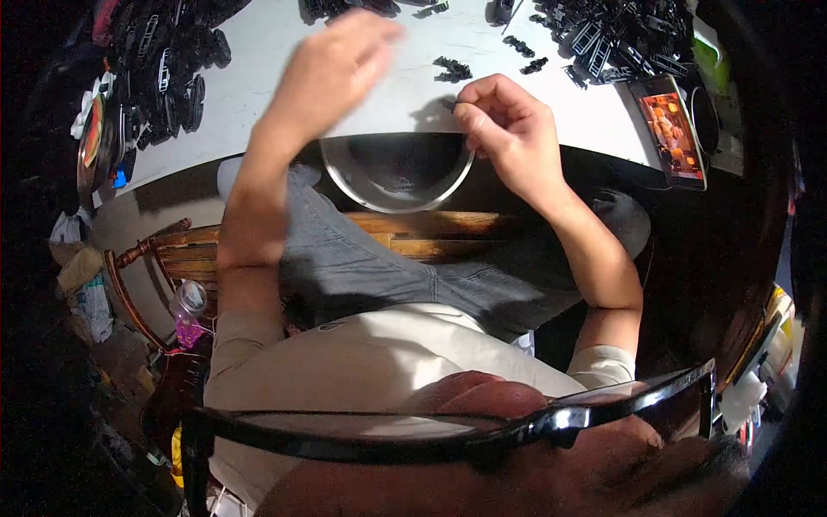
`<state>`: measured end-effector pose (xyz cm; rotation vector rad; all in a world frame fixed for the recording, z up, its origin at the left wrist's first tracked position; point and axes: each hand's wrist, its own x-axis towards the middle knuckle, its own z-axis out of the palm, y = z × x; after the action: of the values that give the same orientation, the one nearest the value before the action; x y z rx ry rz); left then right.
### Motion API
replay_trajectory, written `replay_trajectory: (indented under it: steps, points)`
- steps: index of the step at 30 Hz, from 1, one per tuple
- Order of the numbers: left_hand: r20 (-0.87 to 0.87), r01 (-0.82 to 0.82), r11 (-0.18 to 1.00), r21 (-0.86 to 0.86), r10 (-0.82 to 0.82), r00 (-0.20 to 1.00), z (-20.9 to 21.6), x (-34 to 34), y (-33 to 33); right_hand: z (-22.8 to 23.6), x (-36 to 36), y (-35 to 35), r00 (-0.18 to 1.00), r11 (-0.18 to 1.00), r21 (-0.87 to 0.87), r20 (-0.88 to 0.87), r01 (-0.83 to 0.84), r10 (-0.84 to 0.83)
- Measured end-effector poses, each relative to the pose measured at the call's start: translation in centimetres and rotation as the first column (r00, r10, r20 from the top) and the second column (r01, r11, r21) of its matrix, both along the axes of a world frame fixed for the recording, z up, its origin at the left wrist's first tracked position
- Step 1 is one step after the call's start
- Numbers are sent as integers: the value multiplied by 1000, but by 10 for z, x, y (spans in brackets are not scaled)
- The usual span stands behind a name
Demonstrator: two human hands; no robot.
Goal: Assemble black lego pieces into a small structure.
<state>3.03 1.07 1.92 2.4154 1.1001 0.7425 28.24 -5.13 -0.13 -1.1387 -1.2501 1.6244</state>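
Observation:
My right hand (514,133) is closed near the table's front edge, its thumb and forefinger pinching a small dark piece (450,103). Most of that piece is hidden by the fingertips, so its kind cannot be made out. Over the table to the left, my left hand (338,73) is smeared by motion. Whether it holds anything does not show. Just beyond my right hand lies a small black plastic part (451,69). Two similar black parts (519,46) (535,65) rest farther right on the white table (250,82).
Black plastic parts are heaped at the far left (159,65) and far right (603,43). A phone (674,133) with a lit screen stands at the table's right end. Below the front edge, over my lap, is a round bowl (392,208) with a pale rim.

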Motion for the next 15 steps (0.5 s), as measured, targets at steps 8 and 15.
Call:
replay_trajectory:
  steps: [8, 15]
  points:
    - [-313, -412, 911, -19, 386, 868, 8, -24, 30, -3, -5, -4, 810, 688, 656, 562, -312, -168]
    - [-201, -191, 900, 392, 286, 937, -12, -9, 22, -12, -2, 2, 792, 667, 660, 586, -345, -170]
